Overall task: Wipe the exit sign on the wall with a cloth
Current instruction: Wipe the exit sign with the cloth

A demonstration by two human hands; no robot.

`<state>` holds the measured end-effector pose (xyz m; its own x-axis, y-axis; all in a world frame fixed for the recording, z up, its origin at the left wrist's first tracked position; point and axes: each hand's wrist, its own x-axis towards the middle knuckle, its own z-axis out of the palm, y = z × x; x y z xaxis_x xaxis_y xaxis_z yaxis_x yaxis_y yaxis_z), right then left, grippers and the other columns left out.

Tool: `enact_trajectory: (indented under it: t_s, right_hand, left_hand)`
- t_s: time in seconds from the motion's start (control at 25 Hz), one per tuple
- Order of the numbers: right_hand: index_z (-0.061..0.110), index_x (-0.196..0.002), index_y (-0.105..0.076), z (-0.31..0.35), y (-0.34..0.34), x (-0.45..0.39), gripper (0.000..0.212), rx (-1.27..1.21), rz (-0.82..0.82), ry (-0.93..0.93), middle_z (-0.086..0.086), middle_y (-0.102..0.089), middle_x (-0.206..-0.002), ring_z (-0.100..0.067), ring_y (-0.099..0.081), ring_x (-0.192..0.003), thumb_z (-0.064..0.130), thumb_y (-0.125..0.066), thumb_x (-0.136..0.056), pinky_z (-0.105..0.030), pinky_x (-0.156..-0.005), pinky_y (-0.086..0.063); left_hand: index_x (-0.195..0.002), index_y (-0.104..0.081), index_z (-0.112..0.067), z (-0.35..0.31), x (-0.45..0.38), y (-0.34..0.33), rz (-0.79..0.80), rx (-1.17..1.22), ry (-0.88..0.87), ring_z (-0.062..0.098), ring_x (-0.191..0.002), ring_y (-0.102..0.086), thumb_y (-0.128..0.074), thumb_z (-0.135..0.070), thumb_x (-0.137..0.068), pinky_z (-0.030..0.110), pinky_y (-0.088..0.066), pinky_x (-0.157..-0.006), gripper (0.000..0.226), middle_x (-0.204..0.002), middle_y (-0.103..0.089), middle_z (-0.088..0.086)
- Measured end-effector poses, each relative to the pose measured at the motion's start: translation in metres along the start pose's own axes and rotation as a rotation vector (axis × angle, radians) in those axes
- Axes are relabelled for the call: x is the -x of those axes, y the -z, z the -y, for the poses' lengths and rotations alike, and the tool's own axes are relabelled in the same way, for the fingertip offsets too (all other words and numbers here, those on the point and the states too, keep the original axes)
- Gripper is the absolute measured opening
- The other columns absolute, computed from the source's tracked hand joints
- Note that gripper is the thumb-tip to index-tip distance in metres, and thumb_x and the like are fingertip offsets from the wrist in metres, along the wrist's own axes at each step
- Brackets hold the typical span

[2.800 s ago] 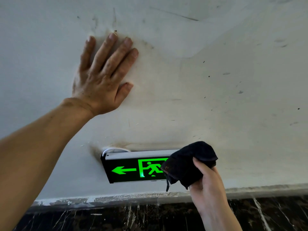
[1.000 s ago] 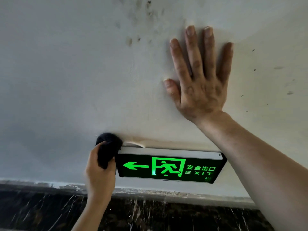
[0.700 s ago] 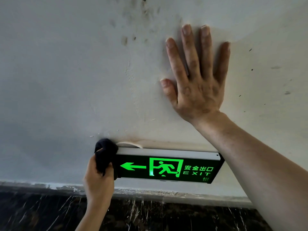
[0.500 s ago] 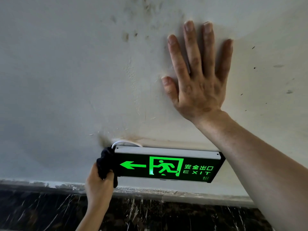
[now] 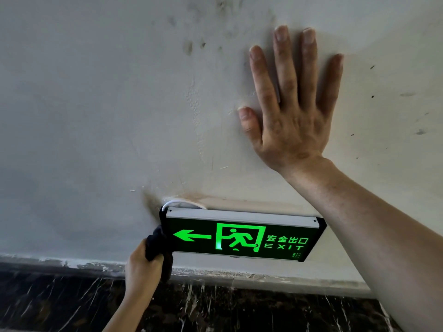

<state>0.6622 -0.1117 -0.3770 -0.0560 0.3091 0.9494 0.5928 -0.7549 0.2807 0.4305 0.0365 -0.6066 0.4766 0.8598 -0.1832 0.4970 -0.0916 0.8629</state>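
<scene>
A black exit sign [image 5: 242,238] with a lit green arrow, running figure and "EXIT" lettering hangs low on the pale wall. Its silver top strip tilts slightly down to the right. My left hand [image 5: 141,269] comes up from below and grips a bunched black cloth [image 5: 155,245], pressing it against the sign's lower left end. The cloth covers that corner. My right hand [image 5: 290,116] lies flat on the wall above the sign's right half, fingers spread and holding nothing. Its forearm crosses in front of the sign's right end.
A white cable [image 5: 178,202] loops out behind the sign's top left corner, next to a brown smear on the wall [image 5: 96,116]. Dark smudges dot the wall higher up. Black marble skirting [image 5: 239,307] with a chipped painted edge runs below the sign.
The cloth slid down the sign's left end, from its top corner to its lower corner. Earlier still, my right hand held the cloth at the sign's right end, with my left hand on the wall.
</scene>
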Motion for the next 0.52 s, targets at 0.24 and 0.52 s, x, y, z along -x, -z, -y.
enact_trajectory:
  t_s: [0.24, 0.52]
  right_hand:
    - [0.023, -0.149, -0.028, -0.001, 0.000, 0.000, 0.065, 0.006, 0.000, 0.006, -0.007, -0.028, -0.151, -0.034, -0.024, -0.140, 0.057, -0.030, -0.094, -0.056, -0.115, -0.007]
    - [0.020, -0.149, -0.028, -0.001, 0.010, -0.002, 0.064, -0.038, 0.066, 0.007, -0.009, -0.028, -0.152, -0.035, -0.023, -0.140, 0.053, -0.032, -0.095, -0.060, -0.113, -0.012]
  left_hand:
    - [-0.084, -0.063, -0.023, 0.011, -0.011, 0.007, 0.132, -0.104, 0.049, 0.032, -0.069, -0.067, -0.055, 0.011, -0.082, 0.031, -0.047, -0.055, 0.034, -0.072, -0.071, 0.010]
    - [-0.106, -0.066, -0.003, 0.023, 0.005, 0.006, 0.417, 0.131, 0.352, 0.045, -0.084, -0.071, -0.056, 0.010, -0.086, 0.045, -0.060, -0.070, 0.026, -0.089, -0.073, 0.029]
